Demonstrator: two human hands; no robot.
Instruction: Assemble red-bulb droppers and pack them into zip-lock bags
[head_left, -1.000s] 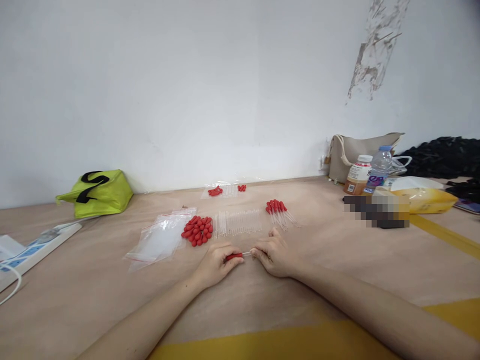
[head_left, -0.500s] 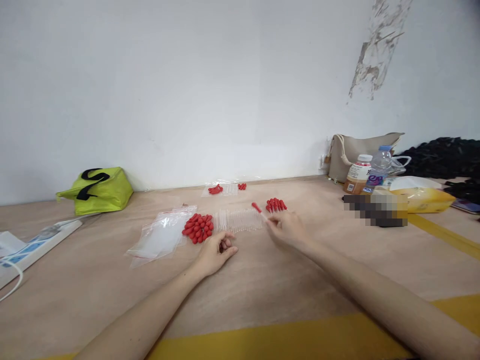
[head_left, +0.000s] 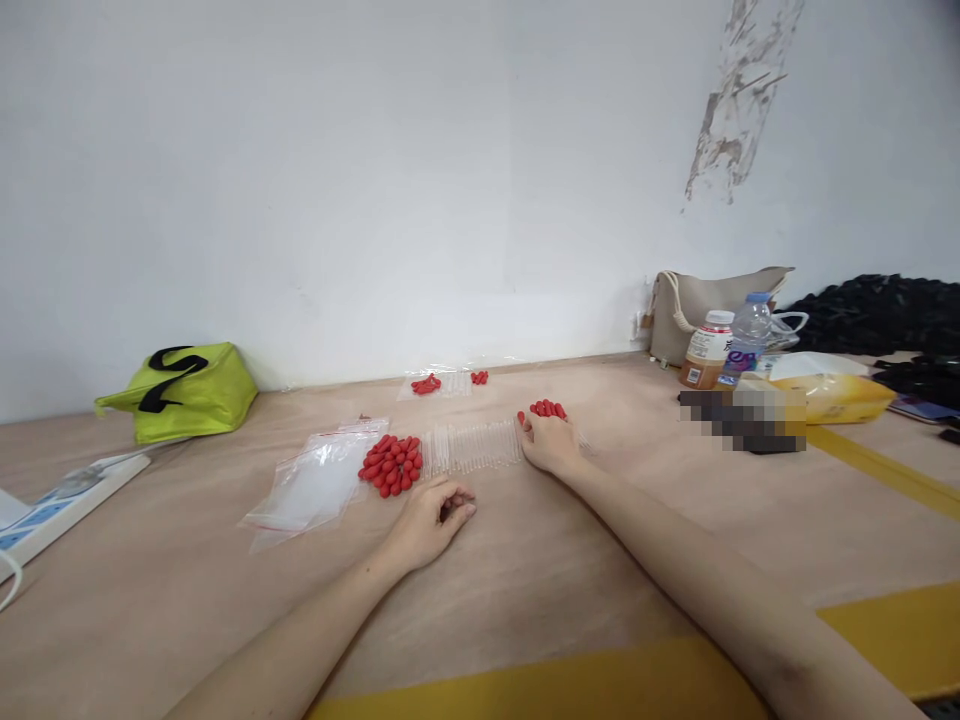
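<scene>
My right hand (head_left: 553,445), its fingers closed, is at the right end of a row of clear thin sticks (head_left: 476,445). A red bulb-shaped tip (head_left: 521,418) shows at its fingertips; the hand hides the stick below. Just beyond it lies a group of red-tipped sticks (head_left: 549,409), partly covered by the hand. My left hand (head_left: 435,520) rests on the table, fingers loosely curled, thumb slightly apart, nothing visible in it. Beside it is a pile of loose red bulb-shaped tips (head_left: 391,466).
Clear zip bags (head_left: 311,490) lie left of the pile. Near the wall is a transparent bag (head_left: 454,384) with red tips and sticks. A green bag (head_left: 199,395) and power strip (head_left: 71,505) are left; bottles (head_left: 707,352), a beige bag (head_left: 675,320) and a yellow packet (head_left: 840,400) right.
My right hand has moved forward with the red-tipped stick, up to the group of red-tipped sticks. My left hand has stayed on the table, its fingers curled slightly more. The view has shifted slightly.
</scene>
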